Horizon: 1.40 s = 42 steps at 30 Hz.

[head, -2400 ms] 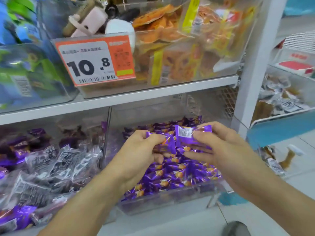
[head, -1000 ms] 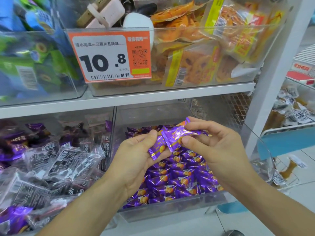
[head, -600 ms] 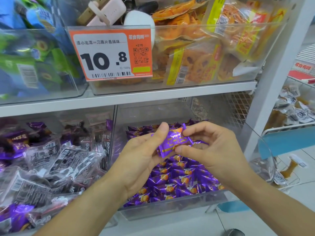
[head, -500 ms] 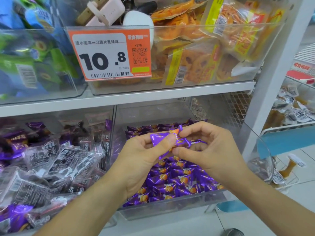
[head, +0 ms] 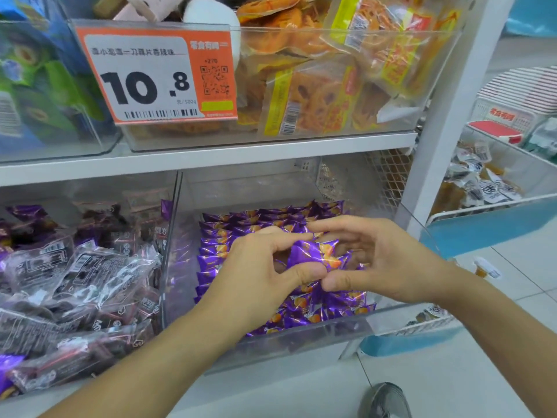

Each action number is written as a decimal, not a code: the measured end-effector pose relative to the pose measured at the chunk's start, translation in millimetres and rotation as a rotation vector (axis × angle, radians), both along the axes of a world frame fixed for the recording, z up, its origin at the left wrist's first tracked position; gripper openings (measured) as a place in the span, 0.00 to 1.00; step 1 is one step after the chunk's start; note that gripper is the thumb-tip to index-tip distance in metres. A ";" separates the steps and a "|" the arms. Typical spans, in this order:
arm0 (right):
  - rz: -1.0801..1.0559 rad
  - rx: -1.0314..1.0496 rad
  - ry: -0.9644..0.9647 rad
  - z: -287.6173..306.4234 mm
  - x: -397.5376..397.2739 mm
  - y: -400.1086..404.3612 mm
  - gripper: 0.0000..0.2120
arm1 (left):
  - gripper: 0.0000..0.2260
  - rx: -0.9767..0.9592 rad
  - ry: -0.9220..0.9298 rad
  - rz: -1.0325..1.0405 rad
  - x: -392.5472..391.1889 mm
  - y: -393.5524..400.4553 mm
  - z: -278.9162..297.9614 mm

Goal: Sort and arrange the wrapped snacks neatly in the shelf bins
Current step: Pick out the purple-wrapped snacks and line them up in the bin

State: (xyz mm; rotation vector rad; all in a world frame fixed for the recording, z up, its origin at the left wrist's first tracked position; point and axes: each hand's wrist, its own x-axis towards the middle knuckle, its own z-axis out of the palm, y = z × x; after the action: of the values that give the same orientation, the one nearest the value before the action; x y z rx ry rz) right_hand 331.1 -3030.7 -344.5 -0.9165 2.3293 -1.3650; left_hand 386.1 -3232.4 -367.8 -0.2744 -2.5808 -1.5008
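Both hands meet over the clear bin (head: 301, 339) on the lower shelf, which is filled with rows of purple wrapped snacks (head: 271, 220). One purple packet (head: 315, 256) is raised just above those rows, between the two hands. The left hand (head: 259, 276) pinches it, thumb pressed under its lower edge and forefinger arched over the top. The right hand (head: 382, 260) closes in from the other side, thumb tip touching the packet's lower corner right next to the left thumb, fingers curled behind it, so both hands grasp the same packet. In the bin to the left lies a loose heap of dark and clear wrapped snacks (head: 75, 282). On the shelf above, an orange price tag (head: 156, 76) reading 10.8 hangs on a bin of orange packets (head: 316, 98).
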 end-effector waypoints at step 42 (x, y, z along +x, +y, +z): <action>-0.092 1.207 0.364 -17.4 -39.3 15.2 0.27 | 0.14 -0.668 0.041 -0.600 -58.3 25.9 -52.1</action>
State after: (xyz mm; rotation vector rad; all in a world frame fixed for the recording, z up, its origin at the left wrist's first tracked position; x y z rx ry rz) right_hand 291.8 -3015.5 -361.9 -0.6390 2.7693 0.3514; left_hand 327.8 -3206.5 -419.9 -1.2177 -3.0297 -0.6404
